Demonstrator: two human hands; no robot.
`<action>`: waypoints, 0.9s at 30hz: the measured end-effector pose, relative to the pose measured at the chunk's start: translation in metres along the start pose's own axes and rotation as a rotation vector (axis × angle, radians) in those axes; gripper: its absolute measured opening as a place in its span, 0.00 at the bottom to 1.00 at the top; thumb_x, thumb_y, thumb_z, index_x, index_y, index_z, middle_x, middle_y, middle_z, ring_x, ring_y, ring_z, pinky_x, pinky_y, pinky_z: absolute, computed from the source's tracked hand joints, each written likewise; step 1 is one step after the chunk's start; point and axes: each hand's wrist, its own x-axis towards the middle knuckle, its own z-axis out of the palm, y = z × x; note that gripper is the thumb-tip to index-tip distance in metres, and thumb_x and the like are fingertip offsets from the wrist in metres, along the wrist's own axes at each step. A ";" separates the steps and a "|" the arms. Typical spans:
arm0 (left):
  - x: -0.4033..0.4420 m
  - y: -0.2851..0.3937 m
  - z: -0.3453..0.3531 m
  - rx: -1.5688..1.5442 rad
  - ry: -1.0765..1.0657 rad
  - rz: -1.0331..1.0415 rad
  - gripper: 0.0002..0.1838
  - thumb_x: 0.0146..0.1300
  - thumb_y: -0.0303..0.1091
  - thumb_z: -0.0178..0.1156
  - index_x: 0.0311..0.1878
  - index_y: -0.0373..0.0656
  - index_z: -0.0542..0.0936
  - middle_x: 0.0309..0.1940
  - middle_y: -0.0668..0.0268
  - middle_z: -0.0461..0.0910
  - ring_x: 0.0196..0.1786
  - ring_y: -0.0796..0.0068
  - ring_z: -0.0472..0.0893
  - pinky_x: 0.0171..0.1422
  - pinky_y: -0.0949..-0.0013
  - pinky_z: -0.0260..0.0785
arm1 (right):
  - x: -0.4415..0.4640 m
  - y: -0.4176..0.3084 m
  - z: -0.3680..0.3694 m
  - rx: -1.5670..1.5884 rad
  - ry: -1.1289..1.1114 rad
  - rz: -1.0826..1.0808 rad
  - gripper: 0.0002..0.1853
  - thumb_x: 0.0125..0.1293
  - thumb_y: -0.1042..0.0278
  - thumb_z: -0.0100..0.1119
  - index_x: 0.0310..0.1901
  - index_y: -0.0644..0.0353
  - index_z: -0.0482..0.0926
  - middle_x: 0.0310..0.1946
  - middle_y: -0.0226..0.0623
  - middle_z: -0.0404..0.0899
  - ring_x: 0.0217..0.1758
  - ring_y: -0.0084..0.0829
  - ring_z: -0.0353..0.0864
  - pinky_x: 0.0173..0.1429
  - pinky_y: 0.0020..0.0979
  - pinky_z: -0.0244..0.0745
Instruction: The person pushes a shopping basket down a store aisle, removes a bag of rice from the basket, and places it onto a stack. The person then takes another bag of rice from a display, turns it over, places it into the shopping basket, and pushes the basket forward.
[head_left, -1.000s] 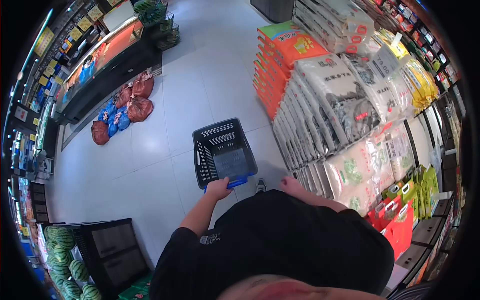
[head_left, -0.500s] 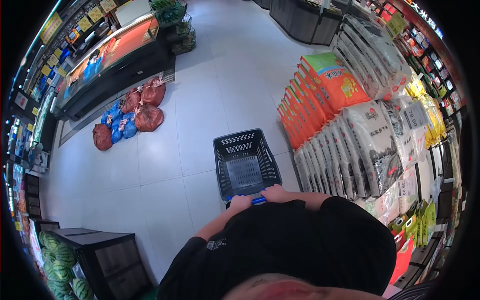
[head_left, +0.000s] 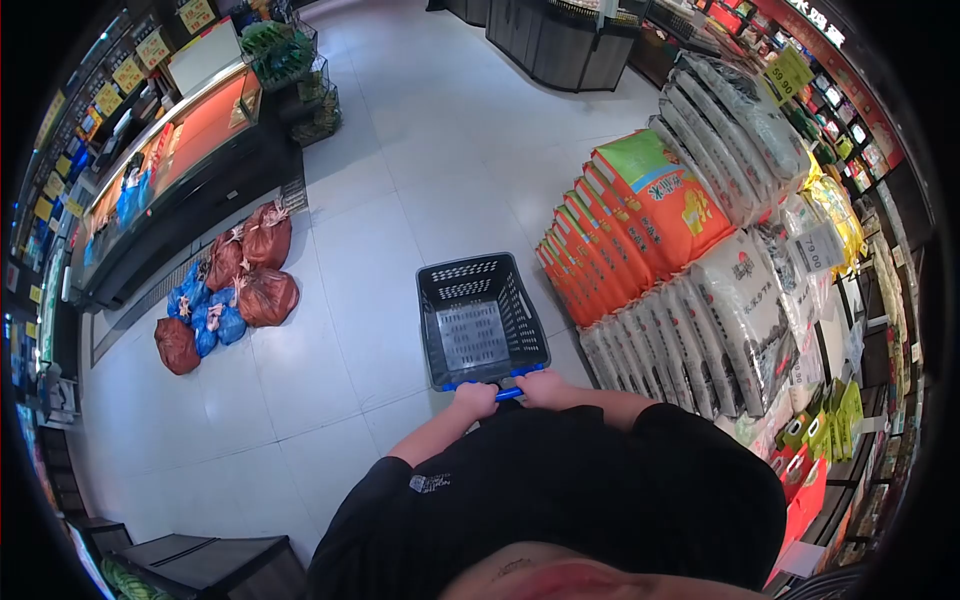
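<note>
Basket (head_left: 474, 332) points forward, long axis extending from the hands (head_left: 477, 400).

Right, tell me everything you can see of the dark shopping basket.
The dark shopping basket looks plastic: open-topped, with pierced walls, a slotted base and a blue handle at the near end. It is upright, nothing showing inside, before the person, left of the stacked bags. The left hand and right hand hold the handle; the basket's underside is hidden.
</note>
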 end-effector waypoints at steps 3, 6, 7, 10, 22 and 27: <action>0.032 -0.027 -0.032 -0.005 -0.002 -0.017 0.13 0.65 0.46 0.61 0.45 0.52 0.86 0.42 0.59 0.90 0.46 0.55 0.89 0.51 0.51 0.81 | 0.049 0.023 -0.030 -0.100 0.005 -0.050 0.13 0.61 0.57 0.65 0.46 0.49 0.82 0.39 0.38 0.87 0.47 0.42 0.88 0.51 0.48 0.75; 0.057 -0.057 -0.073 0.015 0.015 -0.089 0.13 0.65 0.47 0.62 0.45 0.52 0.86 0.42 0.59 0.90 0.46 0.55 0.89 0.51 0.50 0.81 | 0.099 0.039 -0.066 -0.121 0.004 -0.089 0.11 0.63 0.59 0.61 0.45 0.48 0.82 0.38 0.38 0.88 0.42 0.42 0.89 0.49 0.47 0.75; 0.060 -0.069 -0.080 0.035 -0.028 -0.088 0.13 0.65 0.47 0.62 0.45 0.52 0.86 0.42 0.59 0.90 0.47 0.54 0.89 0.52 0.50 0.81 | 0.111 0.040 -0.084 -0.104 -0.055 -0.142 0.10 0.65 0.58 0.60 0.45 0.51 0.82 0.41 0.41 0.88 0.43 0.45 0.89 0.47 0.49 0.77; 0.086 -0.100 -0.111 0.067 -0.102 -0.062 0.14 0.65 0.48 0.61 0.46 0.51 0.86 0.44 0.57 0.89 0.48 0.53 0.89 0.51 0.49 0.81 | 0.160 0.060 -0.077 -0.039 -0.026 -0.188 0.15 0.67 0.51 0.59 0.45 0.54 0.80 0.34 0.42 0.87 0.44 0.48 0.90 0.43 0.53 0.81; 0.200 -0.191 -0.213 0.103 -0.101 0.150 0.16 0.70 0.43 0.51 0.49 0.49 0.86 0.44 0.50 0.89 0.50 0.48 0.89 0.52 0.46 0.81 | 0.268 0.108 -0.195 0.083 -0.253 0.051 0.19 0.66 0.53 0.59 0.56 0.45 0.85 0.51 0.46 0.87 0.57 0.48 0.88 0.59 0.50 0.82; 0.257 -0.234 -0.299 0.074 -0.065 0.227 0.15 0.65 0.47 0.60 0.44 0.48 0.87 0.41 0.49 0.89 0.48 0.49 0.89 0.52 0.47 0.81 | 0.337 0.132 -0.234 0.132 -0.188 0.155 0.16 0.64 0.56 0.63 0.52 0.47 0.85 0.46 0.40 0.88 0.55 0.46 0.88 0.59 0.52 0.78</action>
